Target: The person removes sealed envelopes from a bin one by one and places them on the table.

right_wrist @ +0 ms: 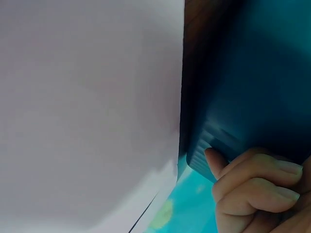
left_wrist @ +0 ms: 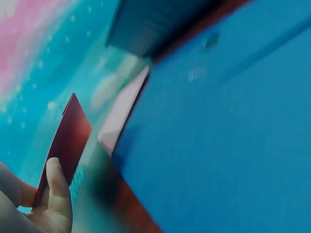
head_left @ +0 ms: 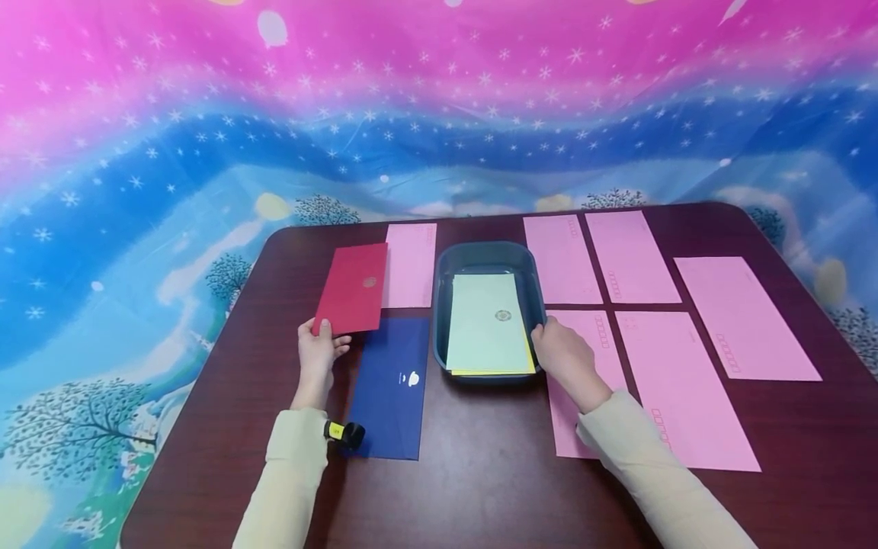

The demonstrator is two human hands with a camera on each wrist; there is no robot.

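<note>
Snowflake cloth point(head_left: 439, 141) backs the tray point(head_left: 482, 256) and brown table point(head_left: 473, 473).

I'm at a screened-off table point(head_left: 480, 465) here, home or office I can't tell: dark, round-cornered top before me, a rippling cloth backdrop point(head_left: 425, 145), all snowflakes and trees, filling everything behind!

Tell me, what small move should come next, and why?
Perhaps bring the red envelope over the tray: the left hand holds it up, the right hand is at the tray's side, and a green envelope lies inside with yellow paper showing beneath.
</note>
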